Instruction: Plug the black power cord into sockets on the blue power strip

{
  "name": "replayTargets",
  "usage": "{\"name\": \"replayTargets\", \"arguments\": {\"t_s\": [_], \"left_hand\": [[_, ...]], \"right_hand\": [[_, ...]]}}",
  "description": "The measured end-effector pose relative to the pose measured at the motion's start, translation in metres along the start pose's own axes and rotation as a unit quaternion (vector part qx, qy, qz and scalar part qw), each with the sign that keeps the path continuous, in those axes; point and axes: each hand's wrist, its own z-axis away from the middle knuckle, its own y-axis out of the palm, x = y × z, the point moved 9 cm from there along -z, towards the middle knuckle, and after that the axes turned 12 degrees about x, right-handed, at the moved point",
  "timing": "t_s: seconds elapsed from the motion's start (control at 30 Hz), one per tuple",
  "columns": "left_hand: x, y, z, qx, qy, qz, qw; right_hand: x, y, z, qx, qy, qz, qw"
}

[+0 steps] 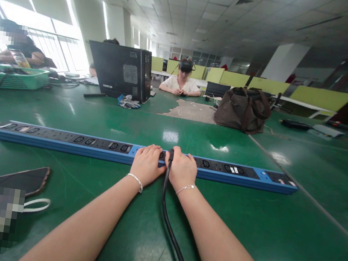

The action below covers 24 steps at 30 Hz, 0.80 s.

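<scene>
A long blue and black power strip (71, 145) with rows of sockets lies across the green table. My left hand (147, 163) rests over its middle, fingers wrapped over the far edge and thumb pointing right. Close beside it, my right hand (183, 166) is closed around the black plug (171, 154) at the strip's sockets. From the plug a black cable (166, 218) runs toward me between my forearms. Whether the plug sits fully in a socket is hidden by my fingers.
Beyond the strip stand a black computer case (120, 71), gloves (129, 101) and a brown bag (243, 109). A green basket (22, 79) is at the left, a phone (35, 180) at the near left. One person (181, 82) sits opposite, another (27, 47) at far left.
</scene>
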Motion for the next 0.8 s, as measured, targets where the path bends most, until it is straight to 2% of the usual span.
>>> {"name": "replayTargets", "arguments": {"t_s": [0.23, 0.43, 0.63, 0.8], "left_hand": [[0.0, 0.001, 0.0, 0.006, 0.0, 0.007, 1.0], [0.0, 0.0, 0.0, 0.006, 0.001, 0.001, 1.0], [0.0, 0.001, 0.0, 0.008, -0.002, 0.0, 1.0], [0.001, 0.001, 0.0, 0.02, -0.006, -0.001, 1.0]], "right_hand": [[-0.008, 0.004, -0.006, 0.026, 0.001, 0.003, 1.0], [0.0, 0.008, -0.008, 0.062, -0.063, 0.004, 0.996], [-0.001, 0.01, -0.001, 0.032, -0.06, -0.019, 0.997], [-0.01, 0.016, 0.005, 0.045, -0.072, -0.071, 0.994]]}}
